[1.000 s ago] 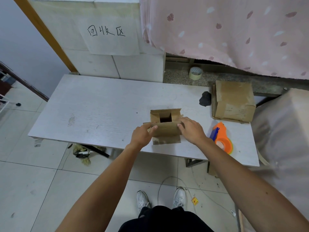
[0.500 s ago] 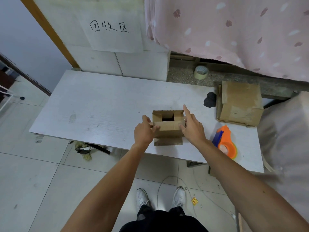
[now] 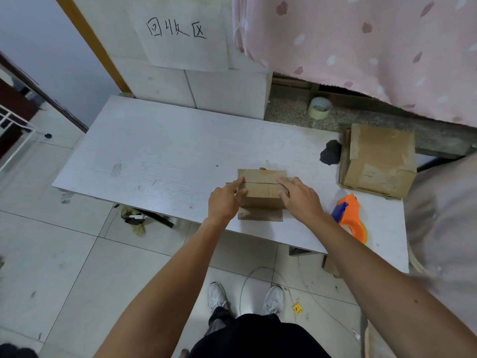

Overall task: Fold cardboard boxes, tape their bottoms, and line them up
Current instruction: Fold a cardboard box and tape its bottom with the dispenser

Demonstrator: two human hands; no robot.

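Flaps that stood open a moment ago now lie shut on the small box [image 3: 260,188], just left of the tape dispenser [image 3: 351,215]. Left hand [image 3: 223,202] and right hand [image 3: 300,198] press them down, fingers fairly straight, gripping nothing. Taping and lining up remain, I'd judge.

Left hand [image 3: 224,201] and right hand [image 3: 300,200] press down.

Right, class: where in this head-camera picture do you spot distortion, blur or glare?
Head view: wide-angle lens stretches both forearms; grey cover at the right edge is smeared; table shows faint sheen, no hard glare; small box under the left hand and right hand is sharp.
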